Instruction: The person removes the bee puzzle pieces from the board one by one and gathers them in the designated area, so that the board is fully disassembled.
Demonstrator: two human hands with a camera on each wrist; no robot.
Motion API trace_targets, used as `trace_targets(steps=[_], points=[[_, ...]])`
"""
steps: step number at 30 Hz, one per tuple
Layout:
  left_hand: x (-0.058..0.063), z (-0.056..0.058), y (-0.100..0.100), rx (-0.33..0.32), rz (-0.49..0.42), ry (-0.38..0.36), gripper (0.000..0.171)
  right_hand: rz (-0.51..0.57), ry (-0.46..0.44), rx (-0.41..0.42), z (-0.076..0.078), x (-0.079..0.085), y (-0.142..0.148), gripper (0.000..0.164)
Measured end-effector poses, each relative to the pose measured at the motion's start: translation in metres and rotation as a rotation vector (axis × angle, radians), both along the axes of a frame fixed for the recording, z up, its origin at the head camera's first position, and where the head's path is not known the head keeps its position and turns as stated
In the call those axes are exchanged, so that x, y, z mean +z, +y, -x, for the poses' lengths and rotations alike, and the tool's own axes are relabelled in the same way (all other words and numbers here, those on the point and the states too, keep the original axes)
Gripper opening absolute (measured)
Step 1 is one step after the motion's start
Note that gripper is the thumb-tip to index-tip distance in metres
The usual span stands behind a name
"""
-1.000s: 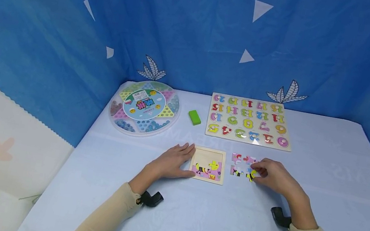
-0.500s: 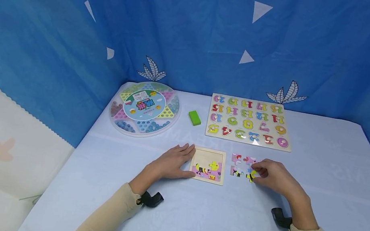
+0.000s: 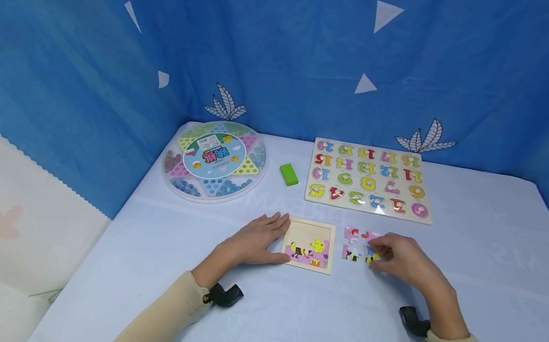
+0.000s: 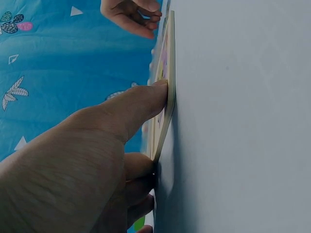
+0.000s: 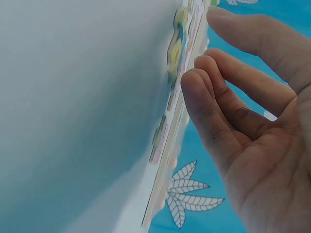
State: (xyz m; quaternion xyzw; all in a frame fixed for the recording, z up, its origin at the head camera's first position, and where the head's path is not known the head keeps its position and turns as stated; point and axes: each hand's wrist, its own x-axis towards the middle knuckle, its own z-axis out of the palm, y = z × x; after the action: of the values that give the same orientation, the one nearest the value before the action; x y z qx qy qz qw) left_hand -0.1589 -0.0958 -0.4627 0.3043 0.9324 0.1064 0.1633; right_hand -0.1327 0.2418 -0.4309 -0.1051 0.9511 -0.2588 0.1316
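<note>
My left hand (image 3: 253,241) lies at the left side of a small square wooden puzzle frame (image 3: 304,267), fingers extended along its edge. In the left wrist view, the thumb (image 4: 141,104) presses on the rim of this frame. Joined jigsaw pieces (image 3: 300,251) with a bee picture fill its lower and right parts. Several loose jigsaw pieces (image 3: 349,254) lie just right of the frame. Over the rightmost ones hovers my right hand (image 3: 406,258), partly covering them. The right wrist view shows its thumb and bent fingers apart, with nothing between them, beside the pieces (image 5: 174,56).
Behind the frame lies a wooden number board (image 3: 371,181). A green block (image 3: 288,174) sits to its left. Farther left is a round Chinese checkers set (image 3: 214,162) with marbles. A blue curtain (image 3: 295,47) rises behind the white-covered table (image 3: 323,336).
The right hand has shifted slightly left over the loose pieces, covering more of the black-and-yellow one. My left hand and the frame stay where they were.
</note>
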Motion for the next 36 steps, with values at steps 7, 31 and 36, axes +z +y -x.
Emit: trace_targets(steps=[7,31,36], points=[[0.000,0.000,0.000,0.001,-0.002,0.005,0.089,0.009,-0.006,0.028,0.002,0.001,-0.015,0.044],[-0.002,-0.001,0.001,0.010,0.014,-0.011,0.090,0.043,-0.035,0.172,0.023,-0.003,-0.083,0.036],[-0.001,0.000,0.002,0.015,0.015,-0.012,0.089,0.023,-0.044,0.167,0.027,-0.004,-0.085,0.036]])
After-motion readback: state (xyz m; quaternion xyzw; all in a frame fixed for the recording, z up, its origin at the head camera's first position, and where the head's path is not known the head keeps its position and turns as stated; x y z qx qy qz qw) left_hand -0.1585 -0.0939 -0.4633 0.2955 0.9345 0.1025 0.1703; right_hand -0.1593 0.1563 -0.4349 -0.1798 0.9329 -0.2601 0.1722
